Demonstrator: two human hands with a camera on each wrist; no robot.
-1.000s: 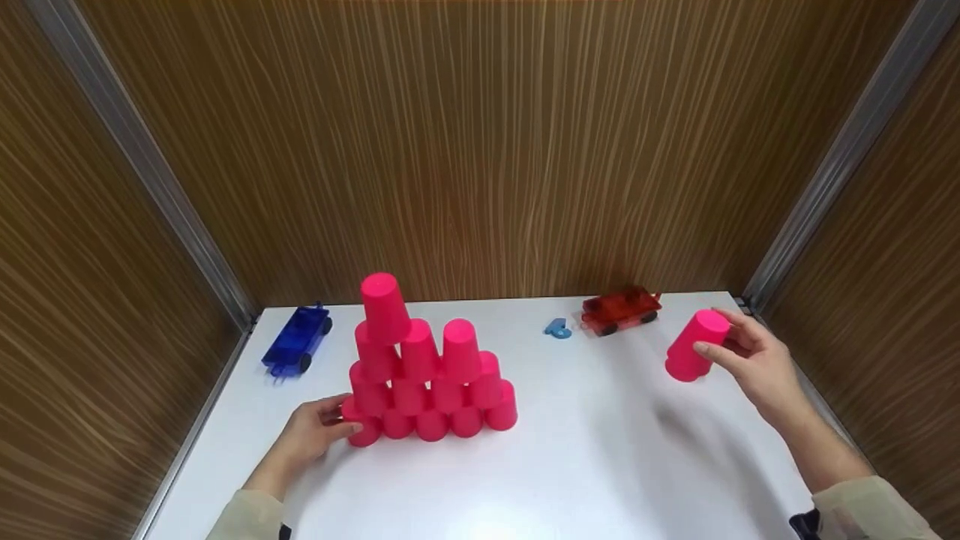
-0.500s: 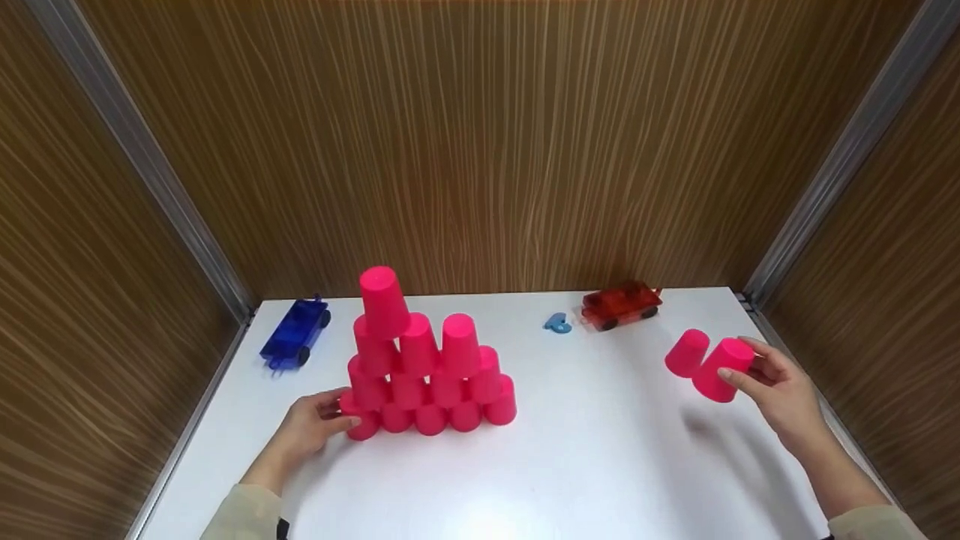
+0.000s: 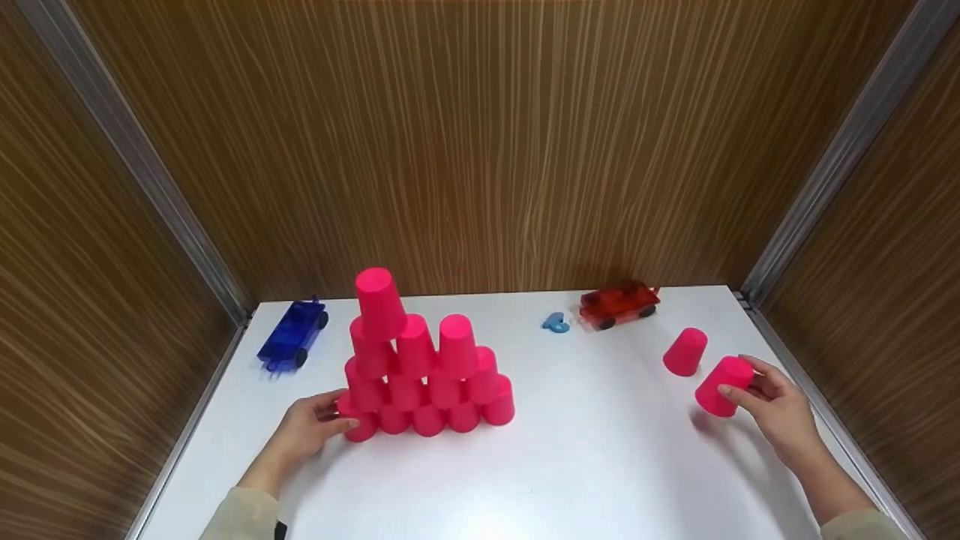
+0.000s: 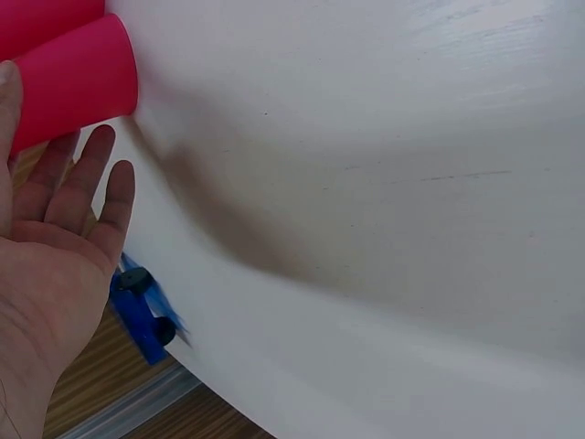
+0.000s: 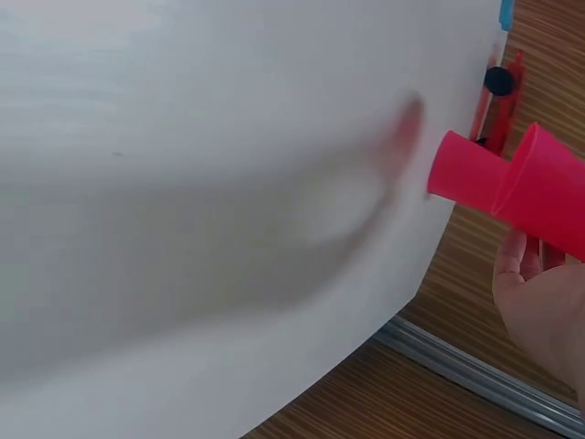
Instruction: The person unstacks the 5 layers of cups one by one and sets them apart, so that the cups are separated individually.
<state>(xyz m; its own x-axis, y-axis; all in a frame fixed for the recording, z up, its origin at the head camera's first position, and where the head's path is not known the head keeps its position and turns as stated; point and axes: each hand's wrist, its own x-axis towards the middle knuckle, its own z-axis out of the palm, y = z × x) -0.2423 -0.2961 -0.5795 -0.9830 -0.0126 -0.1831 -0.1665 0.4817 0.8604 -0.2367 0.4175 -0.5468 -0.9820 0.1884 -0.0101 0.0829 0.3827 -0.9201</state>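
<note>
Pink cups, mouths down, form a stepped pyramid (image 3: 425, 375) left of the table's middle in the head view. At its lower left, my left hand (image 3: 307, 431) holds the end cup (image 3: 361, 426) of the bottom row between thumb and fingers. In the left wrist view, that hand's thumb lies on the cup (image 4: 78, 82) and other fingers extend beside it. On the right, my right hand (image 3: 780, 412) grips a pink cup (image 3: 721, 390), mouth down, above the table with its shadow apart from it. Another pink cup (image 3: 685, 352) stands upside down just behind.
A blue toy car base (image 3: 294, 334) lies at the back left of the white table (image 3: 570, 465). Near the back edge are a small light-blue piece (image 3: 556, 322) and a red toy car base (image 3: 619, 304). Wood-patterned walls (image 3: 480, 150) enclose the back and sides.
My right hand has moved right and nearer to me with its cup, revealing the second cup behind it. The left hand stays at the pyramid's lower left.
</note>
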